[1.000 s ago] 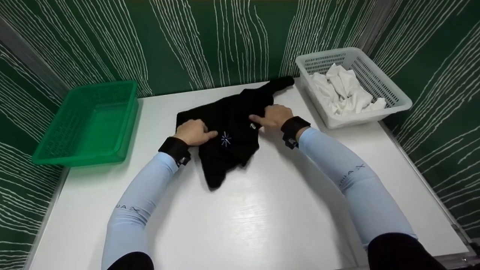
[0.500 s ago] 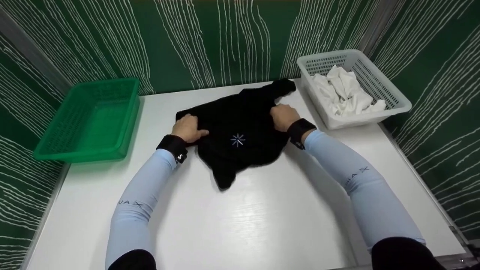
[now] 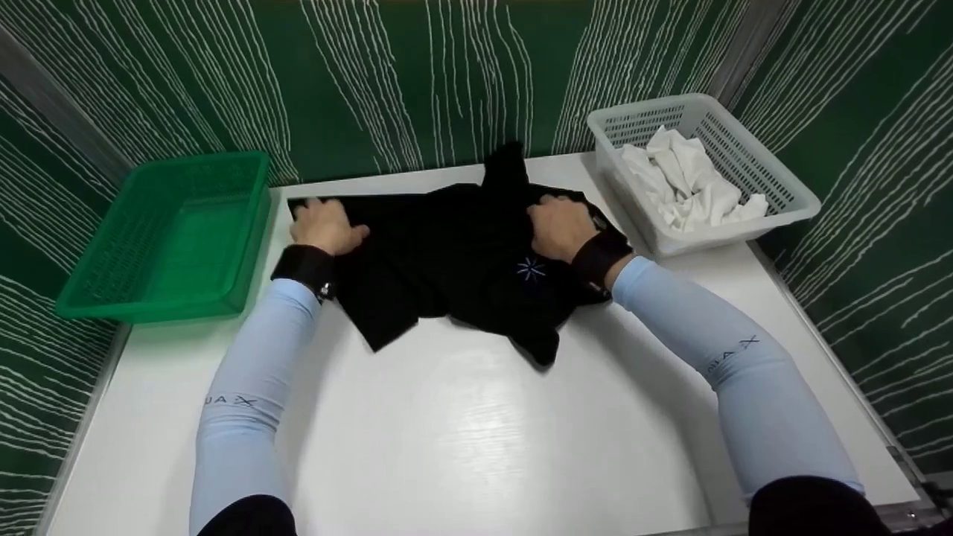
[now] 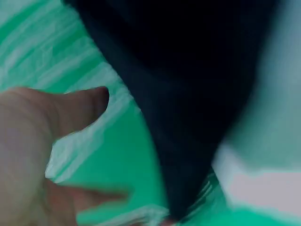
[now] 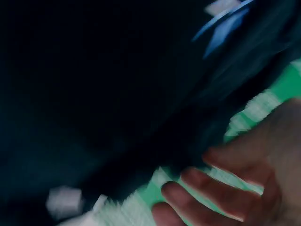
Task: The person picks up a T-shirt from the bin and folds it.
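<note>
A crumpled black T-shirt (image 3: 439, 253) lies across the back of the white table, a pale blue starburst print (image 3: 530, 269) on it. My left hand (image 3: 326, 225) is over its far left corner. In the left wrist view the thumb (image 4: 82, 108) stands away from the cloth, and a fingertip shows right at the tapering corner of the shirt. My right hand (image 3: 562, 227) lies over the shirt's right part, above the print. The right wrist view shows its fingers (image 5: 207, 197) loosely extended beside the dark cloth, pinching nothing.
On the left stands a green plastic basket (image 3: 249, 246) with nothing in it. A white slotted basket (image 3: 774, 175) holding white cloth (image 3: 692, 179) stands at the right. Behind the table rises a green wall (image 3: 402, 59) with white streaks.
The T-shirt has been spread wider: its left part has gone left with my left hand, and the print has shifted right. One sleeve now points toward the wall. My right hand has let go.
</note>
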Tool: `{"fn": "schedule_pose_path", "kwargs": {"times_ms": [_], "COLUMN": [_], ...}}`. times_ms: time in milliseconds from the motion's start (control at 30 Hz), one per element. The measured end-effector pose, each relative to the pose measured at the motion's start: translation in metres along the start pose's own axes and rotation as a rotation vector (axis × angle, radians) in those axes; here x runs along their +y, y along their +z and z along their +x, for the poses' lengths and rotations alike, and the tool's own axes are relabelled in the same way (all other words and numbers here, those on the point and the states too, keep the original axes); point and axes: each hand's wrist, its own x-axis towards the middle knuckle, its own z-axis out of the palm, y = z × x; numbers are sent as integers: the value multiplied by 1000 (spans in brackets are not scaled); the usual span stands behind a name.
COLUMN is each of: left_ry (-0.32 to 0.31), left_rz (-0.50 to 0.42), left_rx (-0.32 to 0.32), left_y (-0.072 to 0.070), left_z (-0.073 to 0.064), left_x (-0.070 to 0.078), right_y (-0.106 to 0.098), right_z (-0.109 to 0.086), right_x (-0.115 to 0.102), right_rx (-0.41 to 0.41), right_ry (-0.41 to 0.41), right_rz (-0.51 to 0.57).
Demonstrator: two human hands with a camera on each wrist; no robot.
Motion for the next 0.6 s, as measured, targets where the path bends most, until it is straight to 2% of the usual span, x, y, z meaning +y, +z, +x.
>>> {"fn": "schedule_pose_path", "kwargs": {"times_ms": [100,167,233,300,367,433,500,600], "left_ry": [118,140,133,119,112,97,83,75], "left_rz": [-43,-45,-27,15,68,105,154,277], "left_rx": [-167,-248,-281,-306,-325,-374,-393,-313], "left_y": [27,40,47,49,53,49,43,25], "left_z": [-10,-14,-16,-15,-7,-4,-3,-9], "left_x": [7,9,8,3,-9,-18,-29,-36], "right_y": [7,10,12,13,12,12,12,11], "right_z": [-2,-3,-4,-4,-3,-1,0,2], "right_x": [-13,-14,-11,-4,6,17,28,43], "right_rx": [-182,-282,-336,-367,-389,-413,-438,-450], "right_ry": [-35,-34,-18,5,24,43,62,109], "right_rz": [71,86,103,114,112,112,115,125]}}
